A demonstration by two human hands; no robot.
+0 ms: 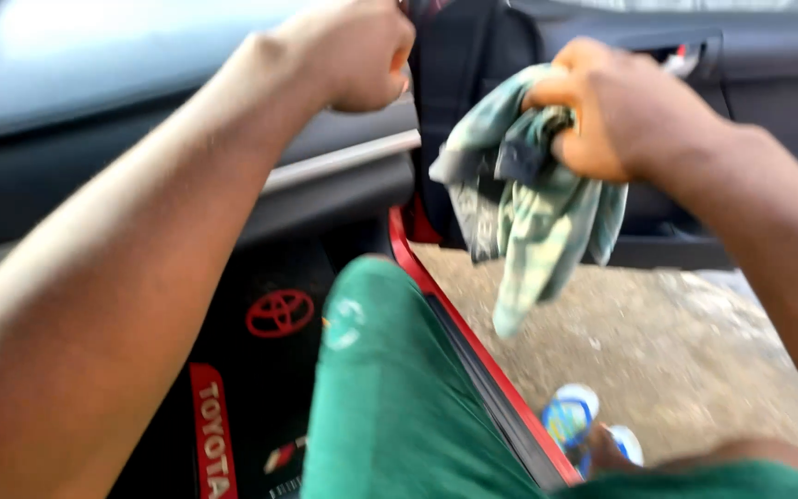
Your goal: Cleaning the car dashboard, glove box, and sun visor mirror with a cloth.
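Head view looks down from a person sitting at an open car door, both bare arms stretched forward. At far left the dashboard (94,83) runs across as a pale grey band above darker trim, blurred. Below it lies a black floor mat (251,388) with red markings. The left hand (353,55) is raised near the top edge, curled into a fist with the fingers closed together; whether it grips anything cannot be told, since the palm side is turned away and the frame is blurred. Under the arms, the person's left leg in green shorts (390,397) points outward over the red door sill (473,351), which slants from the middle down to the lower edge. Just right of the left hand, a dark door pillar (459,92) stands upright. The right hand (621,111) is clamped on a green-and-white cloth (528,203), bunched at the fingers, the rest hanging loose in the air over the doorway, clear of the sill. The two hands are apart, the pillar behind the gap between them. Beyond the cloth is the open door's dark inner panel (768,83). Below lies bare sandy ground (685,342), where a foot in a blue-and-white sandal (584,420) rests near the sill.
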